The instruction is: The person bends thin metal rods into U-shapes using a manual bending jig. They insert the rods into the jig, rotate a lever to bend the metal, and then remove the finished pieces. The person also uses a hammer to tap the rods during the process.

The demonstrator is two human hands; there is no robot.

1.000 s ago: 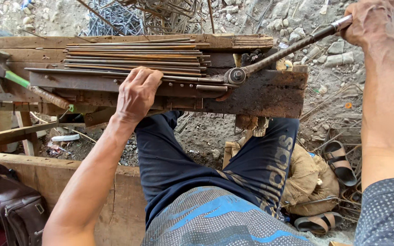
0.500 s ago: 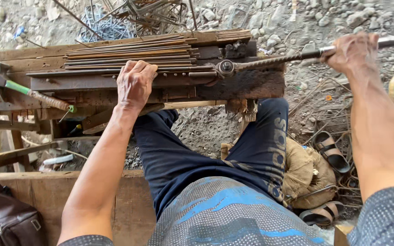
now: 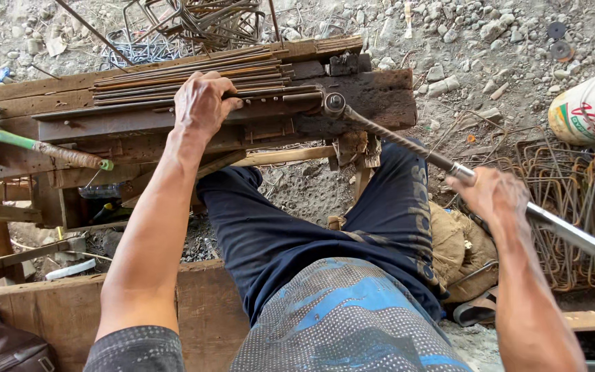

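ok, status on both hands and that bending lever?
Left hand pressed flat on the rods on the bench. Right hand gripping the bending lever, angled toward the body. Hammer lies apart, left; nothing blocking.

The bench (image 3: pixel 380 103) top is crowded: a bundle of rods (image 3: pixel 194 77) runs from 9 to 3 o'clock under the left hand (image 3: pixel 201 103), leaving only a bare strip of dark wood at its 3 o'clock end. A hammer (image 3: pixel 36 145) lies at 9 o'clock, blocking the near edge there. The long lever (image 3: pixel 408 145) slants from the bench towards 4 o'clock, with the right hand's (image 3: pixel 494 196) grip closed round it; it bars the way across the right knee. At 3 o'clock a pile of bent wire hoops (image 3: pixel 573 207) and a sack (image 3: pixel 590 103) fill the ground. Between the two forearms, over the lap, the way is open. Tangled wire (image 3: pixel 173 27) lies at 12 o'clock beyond the bench.
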